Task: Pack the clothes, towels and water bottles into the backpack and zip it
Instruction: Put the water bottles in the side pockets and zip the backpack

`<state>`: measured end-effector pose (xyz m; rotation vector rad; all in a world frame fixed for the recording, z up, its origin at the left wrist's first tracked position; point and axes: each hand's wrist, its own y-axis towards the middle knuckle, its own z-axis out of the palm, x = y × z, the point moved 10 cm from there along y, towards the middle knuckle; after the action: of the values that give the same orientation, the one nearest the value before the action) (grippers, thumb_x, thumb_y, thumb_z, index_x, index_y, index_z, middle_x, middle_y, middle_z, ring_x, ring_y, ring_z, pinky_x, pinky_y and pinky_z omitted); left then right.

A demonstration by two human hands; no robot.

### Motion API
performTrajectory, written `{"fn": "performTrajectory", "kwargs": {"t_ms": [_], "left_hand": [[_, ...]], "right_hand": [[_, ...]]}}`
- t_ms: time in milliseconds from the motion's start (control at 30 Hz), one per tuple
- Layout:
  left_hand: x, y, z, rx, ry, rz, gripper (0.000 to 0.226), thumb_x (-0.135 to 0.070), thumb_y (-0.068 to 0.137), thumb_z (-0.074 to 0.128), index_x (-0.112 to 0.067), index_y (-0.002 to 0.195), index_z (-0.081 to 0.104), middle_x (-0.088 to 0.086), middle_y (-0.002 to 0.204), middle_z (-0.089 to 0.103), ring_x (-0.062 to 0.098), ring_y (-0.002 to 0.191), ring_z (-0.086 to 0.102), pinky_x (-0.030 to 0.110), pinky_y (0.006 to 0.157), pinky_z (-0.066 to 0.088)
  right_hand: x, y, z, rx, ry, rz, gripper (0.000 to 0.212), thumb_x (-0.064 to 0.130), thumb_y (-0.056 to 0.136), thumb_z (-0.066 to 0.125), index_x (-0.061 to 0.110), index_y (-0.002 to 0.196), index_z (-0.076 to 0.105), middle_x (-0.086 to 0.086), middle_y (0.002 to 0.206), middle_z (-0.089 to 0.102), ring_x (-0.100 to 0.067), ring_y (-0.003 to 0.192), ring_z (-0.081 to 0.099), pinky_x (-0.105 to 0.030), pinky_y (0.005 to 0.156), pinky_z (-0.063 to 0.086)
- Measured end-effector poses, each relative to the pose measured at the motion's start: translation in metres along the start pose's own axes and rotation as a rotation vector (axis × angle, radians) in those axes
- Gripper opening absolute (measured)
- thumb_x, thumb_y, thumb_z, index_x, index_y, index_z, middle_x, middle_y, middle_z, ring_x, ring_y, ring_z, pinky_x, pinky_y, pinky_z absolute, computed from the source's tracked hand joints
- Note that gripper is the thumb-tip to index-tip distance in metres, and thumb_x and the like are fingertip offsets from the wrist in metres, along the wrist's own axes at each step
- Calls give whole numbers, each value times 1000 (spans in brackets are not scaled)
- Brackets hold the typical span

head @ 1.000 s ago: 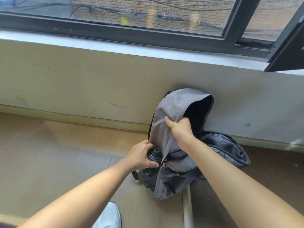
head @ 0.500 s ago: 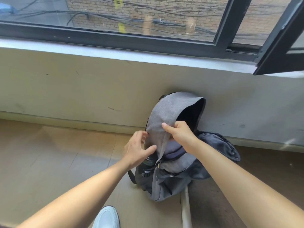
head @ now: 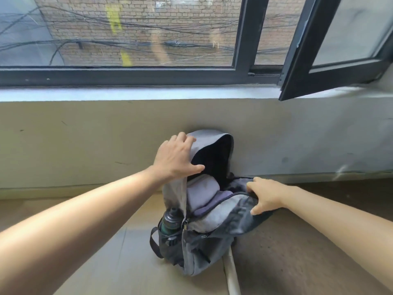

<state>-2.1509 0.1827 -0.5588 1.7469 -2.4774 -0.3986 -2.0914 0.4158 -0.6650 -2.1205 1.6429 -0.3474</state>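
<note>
While backpack (head: 212, 220) gapes btwn hands | L hand (head: 177, 158) spread flat on back panel | R hand (head: 265, 195) grips front flap

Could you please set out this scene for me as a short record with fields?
Bag: grey fabric backpack, main compartment unzipped
Inside: folded pale grey cloth beside a folded lilac cloth
Side pocket: dark water bottle with black cap, upright
Left hand: rests flat on the raised back panel
Right hand: grips the front panel's rim

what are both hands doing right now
left hand: open, resting on the backpack flap
right hand: gripping the backpack's front edge
</note>
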Motion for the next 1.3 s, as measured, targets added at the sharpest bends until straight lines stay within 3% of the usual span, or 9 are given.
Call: {"fn": "performTrajectory", "kwargs": {"t_ms": [133, 233, 400, 600, 800, 933, 1067, 1167, 1300], "left_hand": [[-10, 6, 23, 117, 144, -14, 24, -26, 94, 53, -16, 116, 54, 5, 119, 56, 29, 110, 61, 36, 68, 43], [3, 19, 21, 97, 72, -131, 18, -21, 100, 47, -14, 101, 64, 10, 111, 67, 38, 100, 64, 38, 73, 47], [19, 35, -14, -122, -231, -263, 31, -38, 105, 50, -17, 93, 69, 10, 101, 73, 42, 97, 65, 41, 76, 50], [38, 44, -55, -340, -494, -288, 27, -40, 103, 58, -24, 112, 77, 1, 117, 76, 31, 109, 68, 40, 90, 53], [37, 33, -5, 18, -474, -218, 22, -42, 100, 62, -39, 117, 75, -8, 109, 76, 22, 105, 69, 37, 90, 55], [56, 6, 9, 63, -477, -257, 8, -35, 86, 61, -32, 90, 67, -12, 88, 71, 23, 89, 67, 35, 78, 54], [72, -38, 69, 377, -245, -317, 15, -29, 83, 57, -18, 74, 61, 3, 78, 65, 32, 83, 64, 33, 68, 47], [58, -71, 117, 607, -86, -211, 13, -24, 83, 58, -14, 83, 65, 6, 84, 65, 34, 84, 64, 35, 70, 52], [40, -96, 150, 635, -12, -136, 28, -38, 82, 68, -21, 104, 69, 5, 106, 69, 33, 100, 67, 33, 75, 51]], "right_hand": [[-19, -8, 33, 137, -90, 47, 56, 51, 77, 77, 19, 115, 53, -5, 119, 60, -30, 116, 58, -38, 85, 41], [-21, -13, 22, 94, -35, 9, 32, 44, 86, 70, 25, 77, 46, 6, 82, 53, -24, 92, 53, -38, 91, 39], [-1, -32, -82, -358, 271, -181, 30, 29, 95, 65, 32, 72, 47, 12, 73, 55, -14, 75, 53, -35, 70, 42], [26, -59, -169, -778, 369, -224, 9, 34, 100, 60, 30, 100, 68, 9, 94, 72, -19, 86, 63, -38, 78, 52], [48, -34, -134, -576, 344, -237, 14, 28, 101, 60, 24, 89, 66, 12, 75, 60, -19, 78, 56, -40, 78, 52], [52, -37, -125, -534, 387, -261, 16, 26, 100, 61, 26, 84, 66, 10, 76, 65, -13, 75, 58, -34, 75, 51], [50, -42, -104, -411, 369, -254, 25, 22, 96, 64, 23, 72, 59, 5, 66, 59, -12, 65, 51, -31, 67, 45], [50, -50, -94, -351, 369, -253, 26, 18, 94, 63, 20, 69, 56, 5, 63, 56, -11, 62, 47, -27, 64, 42], [53, -60, -83, -292, 356, -270, 28, 18, 92, 63, 18, 65, 54, 6, 60, 53, -10, 59, 44, -26, 60, 41]]}}
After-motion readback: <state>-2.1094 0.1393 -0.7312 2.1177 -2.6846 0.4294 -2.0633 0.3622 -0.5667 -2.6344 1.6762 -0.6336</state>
